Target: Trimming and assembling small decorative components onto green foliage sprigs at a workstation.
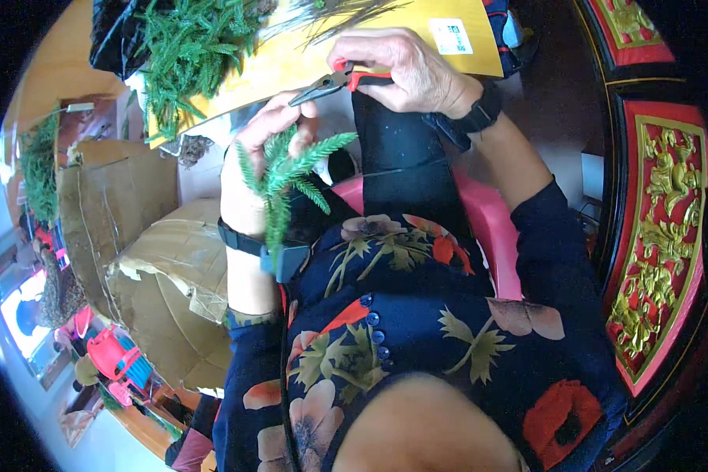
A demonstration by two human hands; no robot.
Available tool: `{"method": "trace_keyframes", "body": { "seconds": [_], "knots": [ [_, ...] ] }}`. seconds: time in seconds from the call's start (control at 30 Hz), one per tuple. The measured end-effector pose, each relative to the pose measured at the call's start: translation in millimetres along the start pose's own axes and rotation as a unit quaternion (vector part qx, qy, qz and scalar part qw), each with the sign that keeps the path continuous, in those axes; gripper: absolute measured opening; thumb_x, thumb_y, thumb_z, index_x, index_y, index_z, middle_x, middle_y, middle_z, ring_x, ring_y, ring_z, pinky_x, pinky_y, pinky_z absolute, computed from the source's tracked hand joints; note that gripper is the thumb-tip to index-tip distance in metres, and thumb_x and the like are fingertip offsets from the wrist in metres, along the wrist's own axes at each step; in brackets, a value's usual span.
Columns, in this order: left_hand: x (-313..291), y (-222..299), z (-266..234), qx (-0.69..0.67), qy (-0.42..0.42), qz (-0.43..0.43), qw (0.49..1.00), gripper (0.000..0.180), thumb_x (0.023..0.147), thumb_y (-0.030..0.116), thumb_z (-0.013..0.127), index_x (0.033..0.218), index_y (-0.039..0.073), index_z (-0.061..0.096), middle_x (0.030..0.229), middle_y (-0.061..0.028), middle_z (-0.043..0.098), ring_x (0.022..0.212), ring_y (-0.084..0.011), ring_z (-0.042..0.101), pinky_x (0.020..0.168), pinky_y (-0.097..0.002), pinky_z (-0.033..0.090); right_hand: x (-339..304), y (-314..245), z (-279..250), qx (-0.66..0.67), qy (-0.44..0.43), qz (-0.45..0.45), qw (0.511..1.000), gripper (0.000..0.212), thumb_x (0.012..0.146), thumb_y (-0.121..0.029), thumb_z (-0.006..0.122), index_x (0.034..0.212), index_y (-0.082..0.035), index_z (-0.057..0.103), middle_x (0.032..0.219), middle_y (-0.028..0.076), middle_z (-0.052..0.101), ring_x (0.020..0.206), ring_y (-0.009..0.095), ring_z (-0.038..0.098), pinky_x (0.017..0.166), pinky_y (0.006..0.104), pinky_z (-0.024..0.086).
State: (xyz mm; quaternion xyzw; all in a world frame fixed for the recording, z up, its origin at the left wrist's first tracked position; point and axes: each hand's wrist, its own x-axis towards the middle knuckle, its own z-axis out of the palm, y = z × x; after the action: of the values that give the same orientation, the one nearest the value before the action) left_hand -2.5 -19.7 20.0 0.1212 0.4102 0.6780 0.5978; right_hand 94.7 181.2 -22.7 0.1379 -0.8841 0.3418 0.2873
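My left hand (244,161) is closed around a green artificial pine sprig (279,177), whose needled tips fan out below the fingers over my lap. In my right hand (407,67) is a pair of pliers (320,89) with red and black handles. The pliers' grey jaws point left and rest by the fingertips of the left hand. Whether they grip a wire or stem there is too small to tell. Both hands are at the near edge of a yellow board (240,88).
A heap of similar green sprigs (190,59) covers the board's left part, beside loose dark wires (334,17). Open cardboard (118,200) stands at my left. A pink seat (489,224) is under me. Red and gold carved panels (662,236) line the right side.
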Motion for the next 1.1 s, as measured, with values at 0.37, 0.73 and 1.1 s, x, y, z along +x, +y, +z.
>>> {"method": "trace_keyframes", "body": {
  "seconds": [0.37,0.73,1.1],
  "knots": [
    [11,-12,5,0.522,0.317,0.316,0.726,0.014,0.082,0.01,0.064,0.091,-0.001,0.067,0.069,-0.001,0.061,0.064,-0.004,0.05,0.058,-0.0181,0.039,7,-43,9,0.077,-0.164,0.374,0.91,0.032,0.084,-0.023,0.059,0.104,0.001,0.059,0.079,0.016,0.061,0.075,0.028,0.059,0.073,0.0355,0.046],
    [13,-13,-2,0.427,0.296,0.317,0.793,0.012,0.083,0.008,0.063,0.09,-0.002,0.067,0.071,-0.0004,0.062,0.065,-0.0047,0.051,0.06,-0.0188,0.041,6,-59,12,0.207,-0.136,0.5,0.83,0.04,0.088,-0.032,0.054,0.11,0.001,0.054,0.076,0.014,0.06,0.071,0.023,0.058,0.073,0.0356,0.047],
    [9,-12,-7,0.404,0.301,0.283,0.816,0.011,0.083,0.008,0.063,0.087,-0.002,0.066,0.073,-0.0001,0.062,0.066,-0.0046,0.051,0.062,-0.0182,0.041,0,-67,18,0.007,-0.155,0.384,0.91,0.037,0.087,-0.031,0.053,0.106,0.001,0.056,0.091,0.023,0.061,0.089,0.039,0.058,0.079,0.043,0.046]
  ]
}}
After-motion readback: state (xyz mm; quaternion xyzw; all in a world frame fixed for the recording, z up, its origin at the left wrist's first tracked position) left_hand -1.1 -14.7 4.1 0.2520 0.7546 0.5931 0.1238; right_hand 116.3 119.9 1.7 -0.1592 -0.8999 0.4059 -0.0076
